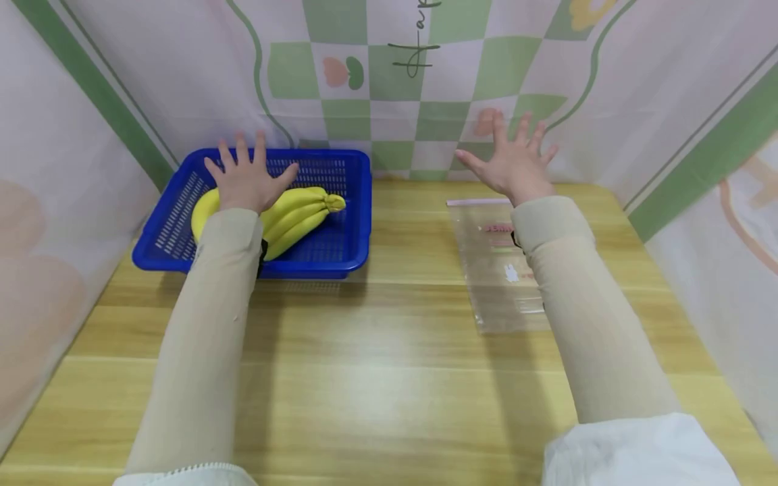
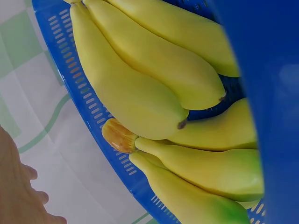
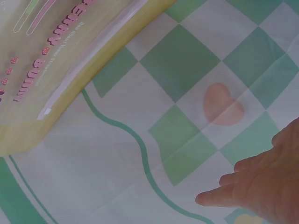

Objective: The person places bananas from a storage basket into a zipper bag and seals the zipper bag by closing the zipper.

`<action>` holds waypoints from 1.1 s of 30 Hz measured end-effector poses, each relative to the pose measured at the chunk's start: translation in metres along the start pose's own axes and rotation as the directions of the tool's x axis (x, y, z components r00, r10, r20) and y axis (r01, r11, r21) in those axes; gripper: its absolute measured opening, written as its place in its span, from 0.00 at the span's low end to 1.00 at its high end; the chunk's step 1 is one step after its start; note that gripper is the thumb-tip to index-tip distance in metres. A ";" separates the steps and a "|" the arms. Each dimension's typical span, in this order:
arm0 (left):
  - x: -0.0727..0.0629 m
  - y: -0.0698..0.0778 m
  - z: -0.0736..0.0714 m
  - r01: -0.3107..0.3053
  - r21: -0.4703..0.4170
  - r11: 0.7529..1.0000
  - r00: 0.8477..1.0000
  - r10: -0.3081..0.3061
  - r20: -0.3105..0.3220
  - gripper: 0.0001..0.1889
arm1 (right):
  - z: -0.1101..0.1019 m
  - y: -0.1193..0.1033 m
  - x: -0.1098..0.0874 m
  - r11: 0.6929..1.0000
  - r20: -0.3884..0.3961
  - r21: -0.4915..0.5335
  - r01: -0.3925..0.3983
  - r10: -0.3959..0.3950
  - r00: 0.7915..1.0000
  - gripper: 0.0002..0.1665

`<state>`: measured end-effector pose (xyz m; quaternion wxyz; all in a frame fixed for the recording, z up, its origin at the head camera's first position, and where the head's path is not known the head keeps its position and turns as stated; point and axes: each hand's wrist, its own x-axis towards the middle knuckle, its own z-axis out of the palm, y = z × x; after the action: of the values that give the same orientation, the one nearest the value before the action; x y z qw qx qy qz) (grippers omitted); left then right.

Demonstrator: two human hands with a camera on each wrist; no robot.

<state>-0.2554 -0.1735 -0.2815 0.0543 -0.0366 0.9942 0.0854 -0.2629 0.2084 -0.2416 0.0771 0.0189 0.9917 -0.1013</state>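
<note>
My left hand is held with fingers spread over a blue plastic basket, holding nothing. Yellow bananas lie in the basket, partly hidden behind that hand and sleeve; the left wrist view shows two bunches of bananas, some with greenish tips. On the right, my right hand is raised with its fingers apart and nothing in it. Below its wrist a clear printed zip bag lies flat on the table, its pale slider strip along the far edge. The right forearm covers part of the bag.
The wooden table reaches back to a hanging cloth with green and white checks. More cloth hangs along the left and right sides. The basket stands at the table's back left, close to the cloth.
</note>
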 end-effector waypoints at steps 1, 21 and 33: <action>0.000 0.000 0.000 0.001 -0.001 1.000 1.000 -0.001 0.001 0.46 | 0.000 0.000 0.000 1.000 -0.001 -0.001 0.001 -0.001 1.000 0.56; -0.004 -0.009 -0.007 0.007 -0.003 1.000 1.000 -0.007 0.020 0.46 | 0.002 -0.002 -0.002 1.000 -0.012 0.007 -0.008 0.008 1.000 0.56; -0.012 -0.028 -0.019 0.033 0.039 0.999 0.999 -0.034 0.015 0.47 | 0.004 0.001 -0.002 0.999 0.004 0.001 -0.037 0.037 0.999 0.56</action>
<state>-0.2433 -0.2035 -0.2665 0.0642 -0.0515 0.9945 0.0653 -0.2605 0.2088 -0.2452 0.0807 0.0369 0.9910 -0.1005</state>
